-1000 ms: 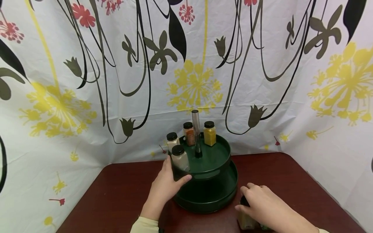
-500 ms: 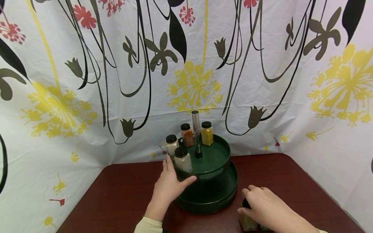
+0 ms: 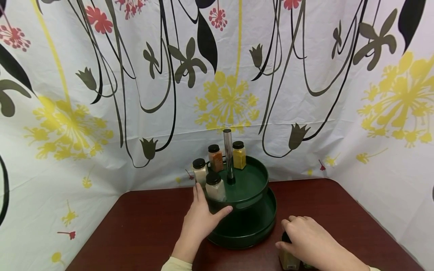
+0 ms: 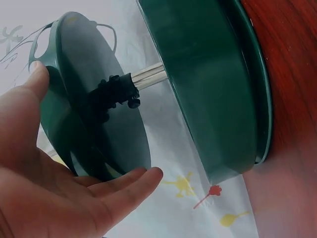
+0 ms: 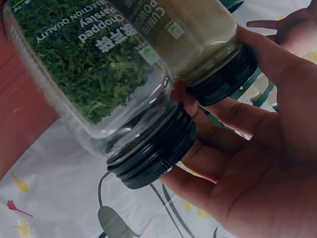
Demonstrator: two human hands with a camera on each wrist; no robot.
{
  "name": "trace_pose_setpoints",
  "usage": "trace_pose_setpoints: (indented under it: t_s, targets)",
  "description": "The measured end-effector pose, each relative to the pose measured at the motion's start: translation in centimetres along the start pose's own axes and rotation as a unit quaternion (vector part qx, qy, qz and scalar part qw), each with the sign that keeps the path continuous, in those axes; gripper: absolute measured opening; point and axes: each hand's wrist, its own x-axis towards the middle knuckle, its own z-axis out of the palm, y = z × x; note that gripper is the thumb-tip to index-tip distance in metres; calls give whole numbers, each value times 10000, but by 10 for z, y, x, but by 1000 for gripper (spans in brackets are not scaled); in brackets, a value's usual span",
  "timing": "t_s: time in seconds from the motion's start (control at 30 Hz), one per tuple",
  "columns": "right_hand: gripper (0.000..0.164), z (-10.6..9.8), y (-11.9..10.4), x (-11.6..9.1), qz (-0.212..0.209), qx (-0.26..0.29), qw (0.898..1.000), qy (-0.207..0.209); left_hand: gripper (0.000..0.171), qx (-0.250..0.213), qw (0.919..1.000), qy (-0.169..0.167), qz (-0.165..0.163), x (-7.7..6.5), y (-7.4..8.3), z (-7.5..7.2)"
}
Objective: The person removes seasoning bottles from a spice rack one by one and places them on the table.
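Left hand (image 3: pixel 201 218), spread wide, touches the rack (image 3: pixel 240 242); right hand (image 3: pixel 307 236) grips the cumin (image 5: pixel 203 39) by its cap (image 5: pixel 224 75), right of the rack; lifting askew might knock over the parsley (image 5: pixel 89 64) beside it

Dark red table (image 3: pixel 149 226), on it a green two-tier rack (image 3: pixel 249 185), cumin jar (image 3: pixel 289 261), parsley jar (image 5: pixel 94 69)

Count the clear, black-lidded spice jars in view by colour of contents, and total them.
Clear black-lidded jars with pale contents: 2
Jar with orange-red contents: 1
Jar with yellow contents: 1
Jar with green contents: 1
Jar with tan contents: 1
Total: 6
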Motion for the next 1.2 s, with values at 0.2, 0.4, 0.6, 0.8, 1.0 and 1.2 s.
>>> trace_pose_setpoints:
  t_s: [0.2,0.4,0.6,0.8,1.0,1.2]
  targets:
    - [37,-1,-4,-1,84,-247,9996,124,134,-124,9999,-81,-63,-5,3,1]
    - [33,-8,-12,3,91,-291,9990,327,131,-175,9997,-146,-61,-12,9,2]
    - [32,-20,-24,12,-40,-313,9970,711,128,-95,9998,-141,-75,-22,16,5]
    - [36,-42,-37,25,-141,-307,9932,1111,123,8,9997,-228,-41,-33,25,6]
    - [43,-72,-51,39,109,-275,9927,1168,120,165,9990,-420,-34,-44,35,7]
    - [43,-96,-62,56,151,-193,9908,1328,120,475,9979,-445,-16,-51,44,10]
